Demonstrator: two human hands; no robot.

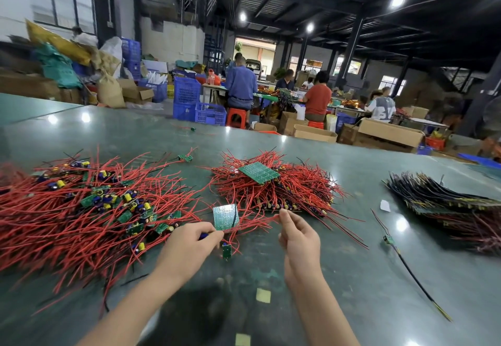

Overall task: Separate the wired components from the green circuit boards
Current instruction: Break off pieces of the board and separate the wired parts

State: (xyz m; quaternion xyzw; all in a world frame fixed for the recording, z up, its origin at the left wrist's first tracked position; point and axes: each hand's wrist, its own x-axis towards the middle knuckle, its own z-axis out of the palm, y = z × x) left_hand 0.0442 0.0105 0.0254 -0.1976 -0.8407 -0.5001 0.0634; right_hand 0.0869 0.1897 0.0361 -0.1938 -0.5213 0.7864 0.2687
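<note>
Near the front edge of the worktop (352, 210), between the two red-wired heaps, the left hand (189, 245) pinches a green circuit board (225, 217) by its lower edge, so the panel stands nearly upright just above the fingertips. The right hand (298, 234) is just beside it to the right, thumb and forefinger pinched on the red wires (260, 219) that run out of the board. Those wires lie roughly level, left to right, from board to right fingertips, so pulling the hands apart along that line looks like the coming move. A small wired component (226, 250) hangs or lies just below the left fingers; blur hides which. The loose separated pile (89, 202) spreads toward the left edge, the stacked pile (273, 185) sits behind the hands, and the dark-wired stack (447, 202) lies toward the right edge.
</note>
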